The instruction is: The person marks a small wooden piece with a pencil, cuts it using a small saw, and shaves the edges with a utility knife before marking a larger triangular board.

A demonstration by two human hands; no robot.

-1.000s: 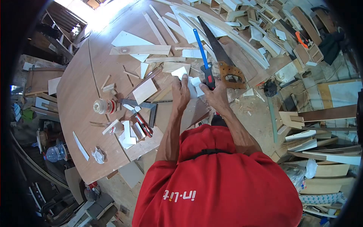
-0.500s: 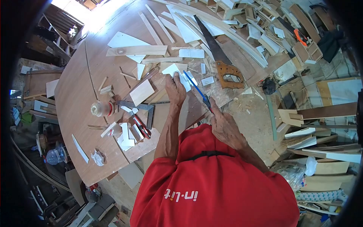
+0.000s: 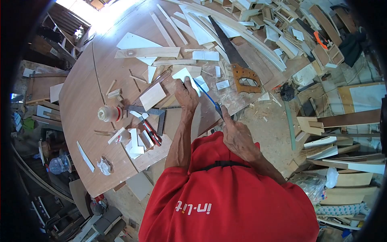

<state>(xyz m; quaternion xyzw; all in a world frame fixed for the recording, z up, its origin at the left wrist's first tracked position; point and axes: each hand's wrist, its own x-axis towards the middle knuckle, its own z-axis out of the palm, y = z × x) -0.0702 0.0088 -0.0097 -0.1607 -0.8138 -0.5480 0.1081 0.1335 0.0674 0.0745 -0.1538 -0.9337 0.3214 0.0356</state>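
My left hand (image 3: pixel 187 95) grips a small white-faced board (image 3: pixel 182 74) near the table's front edge, thumb on top. In my right hand (image 3: pixel 238 136) is the handle of a slim hacksaw (image 3: pixel 207 94) with a blue blade. The blade slants up and left and meets the right side of the white board. Whether it has cut into the board is too small to tell. Beyond my hands lies a handsaw (image 3: pixel 231 52) with a wooden handle. A pale rectangular panel (image 3: pixel 152 97) rests left of my left hand.
On the wooden table (image 3: pixel 84 121) are a jar (image 3: pixel 108 113), a try square (image 3: pixel 161 123), a red utility knife (image 3: pixel 151 134) and several offcuts. Long wood strips (image 3: pixel 258 42) lie at the far right. Stacked timber (image 3: pixel 342 161) stands on the right floor.
My right hand and the hacksaw have shifted slightly up and left, the blade sliding along the white board. My left hand stays nearly still.
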